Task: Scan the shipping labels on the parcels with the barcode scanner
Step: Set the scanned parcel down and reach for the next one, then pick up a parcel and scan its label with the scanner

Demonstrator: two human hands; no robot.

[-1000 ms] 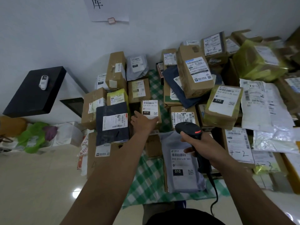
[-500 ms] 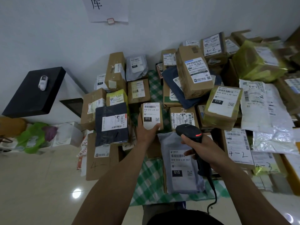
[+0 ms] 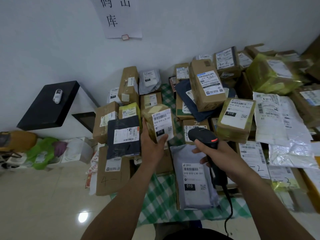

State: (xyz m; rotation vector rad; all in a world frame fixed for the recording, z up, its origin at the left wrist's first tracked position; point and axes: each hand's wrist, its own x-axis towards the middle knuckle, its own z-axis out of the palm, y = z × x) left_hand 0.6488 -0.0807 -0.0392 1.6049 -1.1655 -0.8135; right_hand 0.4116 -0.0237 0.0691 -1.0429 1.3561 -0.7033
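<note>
Head camera view, looking down over a heap of parcels on a green checked cloth (image 3: 155, 201) against a pale wall.

At the far left of the frame stands a black-topped cabinet (image 3: 39, 111) with a small white device (image 3: 57, 95) lying on it. Below it a green bag (image 3: 43, 153) sits on the tiled floor. A paper sign (image 3: 119, 18) hangs at the upper centre.

Left of centre, a dark navy parcel (image 3: 123, 135) leans above a cardboard box (image 3: 110, 177) marked 4-1.

My left hand (image 3: 152, 148) comes up at the centre and grips a small brown parcel (image 3: 150, 118), fingers behind it and thumb curled over the lower edge of its white shipping label (image 3: 162, 123). The parcel is lifted clear of the pile and tilted, with the label facing me.

Just right of it, my right hand (image 3: 223, 158) is wrapped around the handle of the black barcode scanner (image 3: 204, 137). The scanner's head is near the parcel's lower right corner but apart from it, and a red mark shows on top. Its cable (image 3: 229, 210) trails down to the bottom edge.

Under the scanner lies a grey mailer (image 3: 194, 177), label up.

Further right is a taped box (image 3: 235, 118) with a 010 label, then white plastic mailers (image 3: 280, 122). A yellow-green wrapped parcel (image 3: 271, 75) sits at the upper right.
</note>
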